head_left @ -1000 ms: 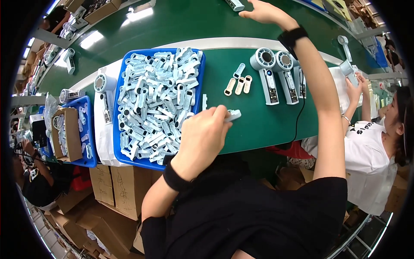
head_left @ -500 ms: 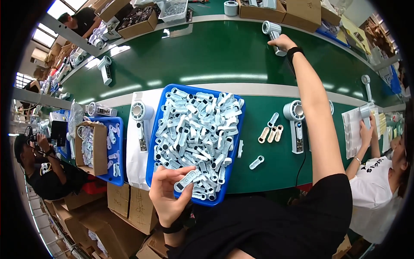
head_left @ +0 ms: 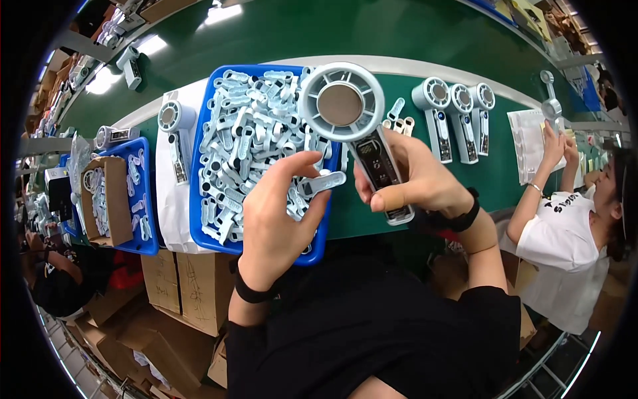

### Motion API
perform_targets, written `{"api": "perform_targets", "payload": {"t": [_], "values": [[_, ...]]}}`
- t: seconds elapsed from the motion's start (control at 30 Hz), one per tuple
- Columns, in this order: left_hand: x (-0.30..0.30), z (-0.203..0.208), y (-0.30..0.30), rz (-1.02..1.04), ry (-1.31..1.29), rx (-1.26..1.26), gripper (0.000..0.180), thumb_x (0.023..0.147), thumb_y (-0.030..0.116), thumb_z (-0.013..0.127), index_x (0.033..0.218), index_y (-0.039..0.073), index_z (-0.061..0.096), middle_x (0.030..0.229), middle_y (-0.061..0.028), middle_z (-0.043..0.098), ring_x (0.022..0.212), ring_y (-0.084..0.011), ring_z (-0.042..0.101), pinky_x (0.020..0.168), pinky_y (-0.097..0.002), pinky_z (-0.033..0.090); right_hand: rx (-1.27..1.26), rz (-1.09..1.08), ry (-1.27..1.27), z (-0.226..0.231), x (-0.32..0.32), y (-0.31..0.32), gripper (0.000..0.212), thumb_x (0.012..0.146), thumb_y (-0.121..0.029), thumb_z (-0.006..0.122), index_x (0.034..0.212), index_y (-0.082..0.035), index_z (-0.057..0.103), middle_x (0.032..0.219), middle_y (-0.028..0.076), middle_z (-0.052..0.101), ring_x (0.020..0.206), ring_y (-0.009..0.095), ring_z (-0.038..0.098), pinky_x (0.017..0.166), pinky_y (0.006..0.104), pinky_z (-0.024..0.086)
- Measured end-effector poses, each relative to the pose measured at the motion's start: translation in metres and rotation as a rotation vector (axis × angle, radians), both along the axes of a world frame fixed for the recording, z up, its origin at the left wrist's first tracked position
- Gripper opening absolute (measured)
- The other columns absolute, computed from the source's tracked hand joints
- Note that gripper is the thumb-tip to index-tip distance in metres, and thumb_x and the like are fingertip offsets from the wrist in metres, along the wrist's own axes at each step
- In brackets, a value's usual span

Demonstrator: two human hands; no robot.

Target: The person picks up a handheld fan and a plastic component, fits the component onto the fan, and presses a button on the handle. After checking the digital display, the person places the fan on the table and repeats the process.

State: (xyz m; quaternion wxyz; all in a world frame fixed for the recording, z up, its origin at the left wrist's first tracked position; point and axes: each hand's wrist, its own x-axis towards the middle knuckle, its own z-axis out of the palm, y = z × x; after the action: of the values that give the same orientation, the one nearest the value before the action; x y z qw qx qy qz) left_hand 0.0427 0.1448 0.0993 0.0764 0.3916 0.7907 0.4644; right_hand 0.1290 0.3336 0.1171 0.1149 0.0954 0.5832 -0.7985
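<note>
In front of me my right hand (head_left: pixel 425 176) grips a handheld fan (head_left: pixel 379 163) by its handle, thumb across the lower end. Its round grey head points up and away, and the handle's front is uncovered, showing dark electronics. Beside it my left hand (head_left: pixel 276 219) pinches a small pale-blue plastic handle cover (head_left: pixel 327 182) between thumb and fingers. The cover's tip is close to the fan's handle, with a gap between them. Under my left hand lies a blue tray (head_left: pixel 201 166) heaped with similar covers.
Three fans (head_left: pixel 462 123) stand at the right, near some loose covers (head_left: pixel 397 108). Another fan (head_left: pixel 176 143) lies left of the tray on white sheeting. Further left is a cardboard box (head_left: pixel 119 206) in a second blue tray. A co-worker (head_left: pixel 565 206) sits at the right.
My right hand has come back from the far green surface, bringing the fan close to me. My left hand still holds the cover, now beside the fan. The view has shifted.
</note>
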Motion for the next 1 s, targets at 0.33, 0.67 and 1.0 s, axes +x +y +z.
{"api": "perform_targets", "payload": {"t": [0.33, 0.67, 1.0], "values": [[0.020, -0.017, -0.004, 0.062, -0.494, 0.305, 0.030, 0.070, -0.004, 0.070, 0.098, -0.003, 0.059, 0.083, -0.0069, 0.063, 0.074, -0.0129, 0.063, 0.068, -0.0228, 0.048, 0.212, -0.281, 0.157, -0.041, 0.020, -0.056, 0.078, 0.060, -0.019, 0.083, 0.121, 0.000, 0.039, 0.098, 0.008, 0.056, 0.081, 0.014, 0.058, 0.071, 0.0280, 0.049], [0.018, -0.020, 0.003, 0.130, -0.453, 0.344, 0.018, 0.071, -0.005, 0.068, 0.088, -0.005, 0.063, 0.078, -0.0064, 0.062, 0.072, -0.0110, 0.061, 0.065, -0.0203, 0.047, 0.943, -0.567, 0.378, -0.057, 0.013, -0.072, 0.082, 0.057, -0.027, 0.084, 0.118, 0.001, 0.037, 0.097, 0.013, 0.057, 0.076, 0.024, 0.061, 0.064, 0.0319, 0.050], [0.018, -0.022, 0.012, 0.078, -0.501, 0.375, 0.023, 0.071, -0.002, 0.070, 0.092, -0.006, 0.062, 0.087, -0.0073, 0.061, 0.076, -0.0112, 0.060, 0.069, -0.0217, 0.048, 0.777, -0.560, 0.347, -0.058, 0.014, -0.065, 0.072, 0.064, -0.016, 0.076, 0.120, 0.002, 0.034, 0.094, 0.014, 0.056, 0.076, 0.023, 0.060, 0.064, 0.0316, 0.049]]}}
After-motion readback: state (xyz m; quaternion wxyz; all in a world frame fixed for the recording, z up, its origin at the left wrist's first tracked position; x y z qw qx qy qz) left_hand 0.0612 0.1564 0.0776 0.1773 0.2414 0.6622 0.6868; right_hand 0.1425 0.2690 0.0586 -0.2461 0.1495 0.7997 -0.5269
